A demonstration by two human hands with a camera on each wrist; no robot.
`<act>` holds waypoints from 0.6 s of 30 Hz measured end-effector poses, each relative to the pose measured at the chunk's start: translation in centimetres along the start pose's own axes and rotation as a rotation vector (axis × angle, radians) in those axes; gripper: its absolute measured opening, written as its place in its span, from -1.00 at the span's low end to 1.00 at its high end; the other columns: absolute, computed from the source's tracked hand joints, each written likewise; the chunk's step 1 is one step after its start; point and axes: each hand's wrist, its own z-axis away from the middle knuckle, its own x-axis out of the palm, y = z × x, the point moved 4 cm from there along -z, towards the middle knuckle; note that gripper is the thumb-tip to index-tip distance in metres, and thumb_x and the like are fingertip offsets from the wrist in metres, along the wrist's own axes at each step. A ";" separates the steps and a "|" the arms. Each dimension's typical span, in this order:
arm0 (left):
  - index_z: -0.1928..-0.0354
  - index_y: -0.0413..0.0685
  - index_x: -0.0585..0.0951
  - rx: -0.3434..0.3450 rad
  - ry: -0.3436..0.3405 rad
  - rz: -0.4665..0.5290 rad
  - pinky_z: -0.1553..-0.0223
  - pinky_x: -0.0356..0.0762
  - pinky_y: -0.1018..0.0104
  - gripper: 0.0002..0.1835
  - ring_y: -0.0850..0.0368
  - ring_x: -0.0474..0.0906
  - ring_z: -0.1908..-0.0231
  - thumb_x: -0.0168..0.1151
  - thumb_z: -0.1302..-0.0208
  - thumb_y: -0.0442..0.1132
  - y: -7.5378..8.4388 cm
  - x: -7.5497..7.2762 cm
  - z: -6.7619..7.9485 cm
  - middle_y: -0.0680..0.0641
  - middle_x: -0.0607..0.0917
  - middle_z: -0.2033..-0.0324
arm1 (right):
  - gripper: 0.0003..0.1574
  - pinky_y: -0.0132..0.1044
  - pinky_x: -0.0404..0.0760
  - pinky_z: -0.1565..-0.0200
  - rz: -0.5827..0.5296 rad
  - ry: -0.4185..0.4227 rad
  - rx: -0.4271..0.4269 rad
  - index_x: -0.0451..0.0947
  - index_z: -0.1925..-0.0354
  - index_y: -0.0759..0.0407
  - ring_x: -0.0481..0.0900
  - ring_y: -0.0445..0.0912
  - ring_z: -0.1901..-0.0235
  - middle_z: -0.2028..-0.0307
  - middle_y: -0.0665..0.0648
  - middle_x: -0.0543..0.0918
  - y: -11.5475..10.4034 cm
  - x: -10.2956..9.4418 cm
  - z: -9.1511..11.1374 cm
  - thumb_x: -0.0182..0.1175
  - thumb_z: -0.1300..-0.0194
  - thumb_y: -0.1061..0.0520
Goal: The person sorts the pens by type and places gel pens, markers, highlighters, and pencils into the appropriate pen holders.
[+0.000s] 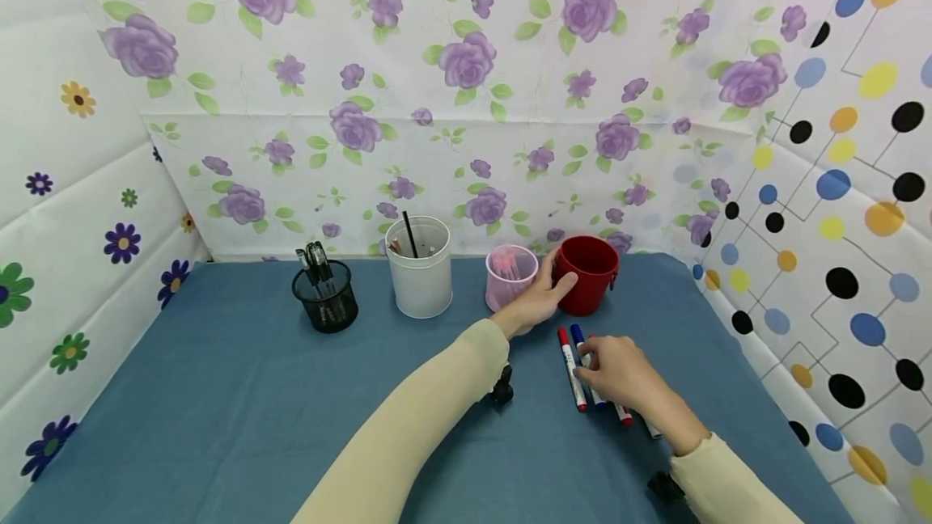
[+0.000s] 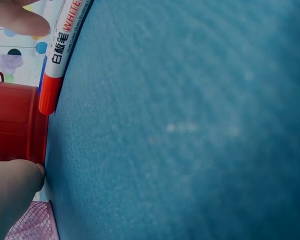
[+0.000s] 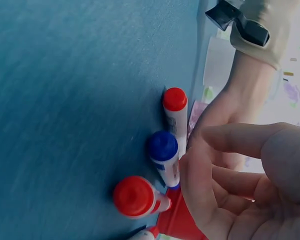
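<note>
My left hand (image 1: 537,299) holds the side of a red bucket-shaped pen cup (image 1: 588,277), thumb at its front; the fingers behind are partly hidden. My right hand (image 1: 622,370) hovers over several whiteboard markers, fingers bent and nothing visibly between them. One red-capped marker (image 1: 571,370) lies left of that hand. Beside it is a blue marker (image 1: 578,335), nearest the fingertips. Another red marker (image 1: 624,416) and a further white-barrelled one (image 1: 652,429) are partly covered by the hand. In the left wrist view, the red-capped marker (image 2: 60,60) points at the cup.
A pink mesh cup (image 1: 502,291) with pinkish items stands just left of the red one. Further left are a white holder (image 1: 422,285) with pencils and a black mesh holder (image 1: 331,310) with pens. Patterned cloth walls (image 1: 466,168) enclose the blue tabletop (image 1: 255,411).
</note>
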 end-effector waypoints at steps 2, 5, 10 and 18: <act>-0.73 0.33 -0.16 -0.002 0.000 -0.001 -0.64 0.05 -0.07 -0.20 0.01 -0.05 -0.66 -0.02 -0.69 0.16 0.0 0.0 0.0 0.01 0.05 -0.67 | -0.69 -0.26 0.63 0.51 0.010 -0.001 0.007 0.76 0.02 0.34 0.55 -0.16 0.63 0.52 0.05 0.67 -0.2 0.2 -0.3 0.47 -0.34 0.17; -0.73 0.33 -0.17 -0.002 -0.001 -0.004 -0.64 0.04 -0.07 -0.18 0.00 -0.06 -0.66 -0.02 -0.68 0.19 0.0 0.0 0.0 0.00 0.04 -0.67 | -0.70 -0.24 0.64 0.50 0.030 -0.004 0.023 0.75 0.05 0.35 0.56 -0.14 0.63 0.56 0.07 0.65 -0.6 0.5 -0.6 0.47 -0.34 0.17; -0.73 0.35 -0.16 -0.008 0.008 -0.017 -0.64 0.04 -0.09 -0.17 0.00 -0.06 -0.66 0.00 -0.66 0.22 -0.1 0.0 0.0 0.01 0.04 -0.67 | -0.74 -0.22 0.68 0.45 0.068 -0.012 0.039 0.77 0.11 0.33 0.59 -0.13 0.52 0.38 0.12 0.72 -1.3 0.9 -1.1 0.51 -0.30 0.17; -0.73 0.34 -0.15 -0.003 0.016 -0.013 -0.64 0.05 -0.07 -0.20 0.01 -0.05 -0.66 -0.02 -0.68 0.19 -0.2 0.0 0.0 0.01 0.05 -0.67 | -0.73 -0.25 0.65 0.54 0.072 -0.027 0.068 0.76 0.09 0.35 0.58 -0.12 0.60 0.42 0.14 0.66 -1.8 1.4 -1.1 0.50 -0.27 0.23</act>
